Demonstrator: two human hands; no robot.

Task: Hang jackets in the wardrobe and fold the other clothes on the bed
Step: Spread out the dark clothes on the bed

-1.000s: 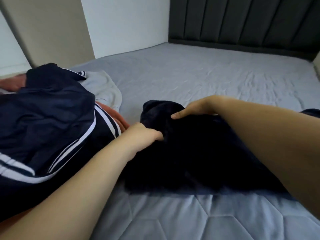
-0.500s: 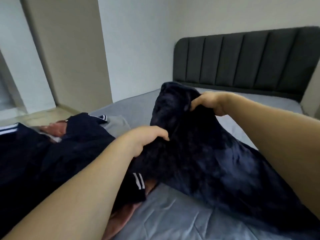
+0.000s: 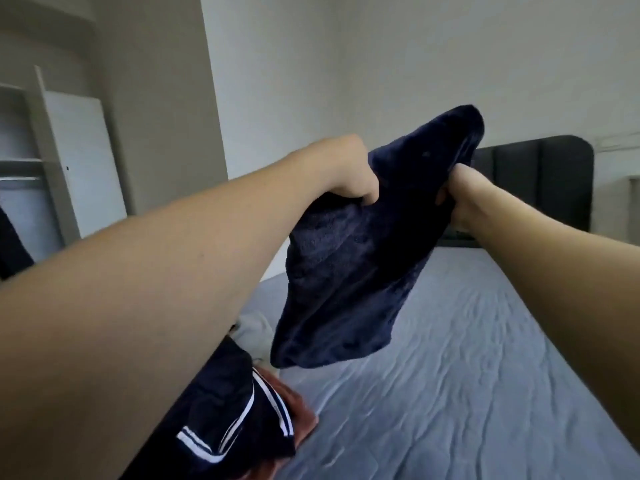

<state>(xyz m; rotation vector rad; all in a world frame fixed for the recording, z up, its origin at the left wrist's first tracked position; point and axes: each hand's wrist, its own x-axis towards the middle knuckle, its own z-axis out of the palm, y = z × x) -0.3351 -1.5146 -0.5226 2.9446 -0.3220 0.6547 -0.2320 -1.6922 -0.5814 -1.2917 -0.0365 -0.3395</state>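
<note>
A dark navy fleece garment (image 3: pixel 349 271) hangs in the air above the bed (image 3: pixel 450 358). My left hand (image 3: pixel 349 174) grips its top edge on the left, and my right hand (image 3: pixel 460 192) grips the top edge on the right. The cloth droops between and below them, clear of the mattress. At the lower left, on the bed, lies a navy jacket with white stripes (image 3: pixel 228 424), over a reddish-orange garment (image 3: pixel 298 414) and a light grey one (image 3: pixel 252 327). My left forearm hides much of that pile.
The grey-blue sheet runs to a dark padded headboard (image 3: pixel 533 181) at the back right. An open wardrobe with a white door (image 3: pixel 83 157) and a shelf stands at the left. A beige wall column (image 3: pixel 156 98) rises behind it.
Both hands have lifted the navy fleece garment off the bed until it hangs free. The view has tilted up towards the headboard and wardrobe.
</note>
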